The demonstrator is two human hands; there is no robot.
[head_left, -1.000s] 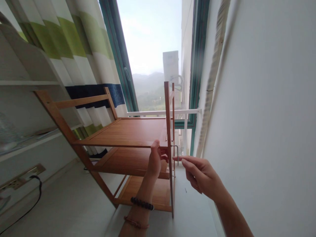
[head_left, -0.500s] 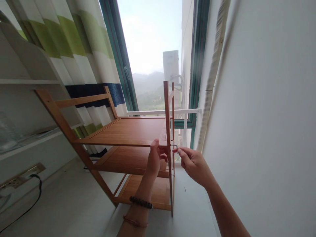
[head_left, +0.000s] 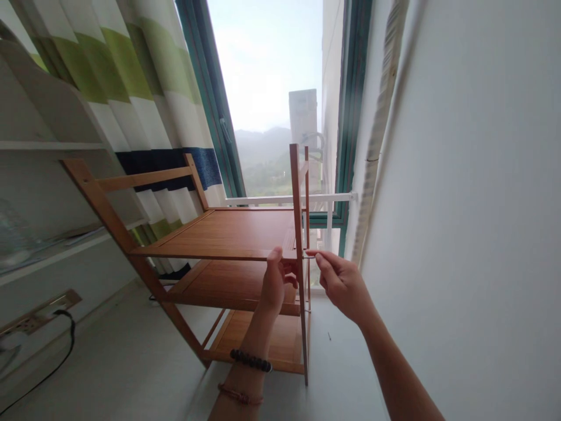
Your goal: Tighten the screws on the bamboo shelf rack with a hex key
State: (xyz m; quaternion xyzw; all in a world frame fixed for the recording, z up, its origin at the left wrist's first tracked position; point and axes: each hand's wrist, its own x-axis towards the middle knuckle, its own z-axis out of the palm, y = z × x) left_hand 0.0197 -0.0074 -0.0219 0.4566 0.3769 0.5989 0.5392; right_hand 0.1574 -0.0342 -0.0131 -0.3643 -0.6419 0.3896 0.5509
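A brown wooden shelf unit (head_left: 228,233) with three tiers stands before me. My left hand (head_left: 277,283) grips the front right corner of its top tier, thumb on the upper edge and fingers curled beneath, beside the upright post (head_left: 297,204). On the post's outer side, my right hand (head_left: 339,280) pinches a thin L-shaped hex key (head_left: 309,256). One end of the key meets the post at the height of the top tier; its bent arm is mostly hidden by my fingers.
A small screw-like piece (head_left: 329,336) lies on the pale floor right of the unit. The white wall (head_left: 473,204) rises close on my right. At left are white shelves (head_left: 52,145), a socket strip (head_left: 41,313) and a black cable (head_left: 70,336). A window and striped curtain (head_left: 153,88) are behind.
The hex key's free arm has swung from hanging down to mostly hidden behind my fingers, and my right hand has risen slightly with it. My left hand stays put.
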